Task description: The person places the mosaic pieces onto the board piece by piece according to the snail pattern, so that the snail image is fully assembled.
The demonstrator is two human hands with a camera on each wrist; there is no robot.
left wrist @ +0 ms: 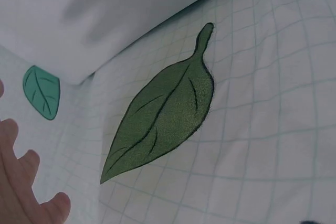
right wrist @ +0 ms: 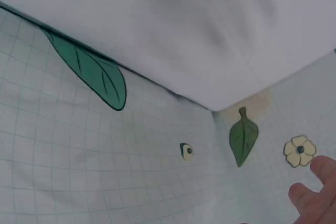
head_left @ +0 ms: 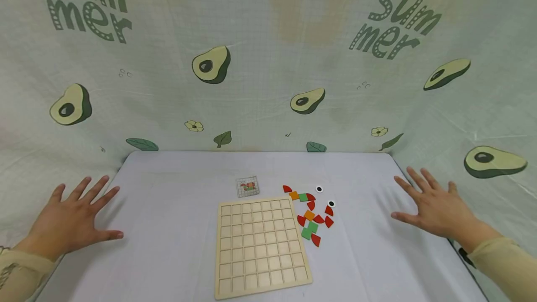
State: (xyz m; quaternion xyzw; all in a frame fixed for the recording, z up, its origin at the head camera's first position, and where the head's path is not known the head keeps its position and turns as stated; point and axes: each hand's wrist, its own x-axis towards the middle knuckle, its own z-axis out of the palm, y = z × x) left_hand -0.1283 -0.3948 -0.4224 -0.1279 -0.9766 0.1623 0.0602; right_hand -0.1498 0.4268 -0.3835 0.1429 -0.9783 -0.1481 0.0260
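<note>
My left hand point(head_left: 69, 220) is held above the table's left side, fingers spread and holding nothing; some of its fingertips point(left wrist: 31, 163) show in the left wrist view. Over the right side hovers my right hand point(head_left: 438, 206), also spread and bare. Between them, far from both, lies a wooden grid board point(head_left: 261, 246) with square cells. Right of the board are scattered several red quarter-round pieces point(head_left: 316, 240), green squares point(head_left: 306, 233), orange squares point(head_left: 309, 215) and two white eye discs point(head_left: 319, 189). Behind the board sits a small pattern card point(head_left: 247, 186) with a colourful figure on a grid.
A white-covered table point(head_left: 168, 227) carries everything. Behind it and along both sides hangs a pale cloth point(head_left: 260, 120) printed with avocados, leaves and lettering. In the wrist views the cloth drops below the table edge.
</note>
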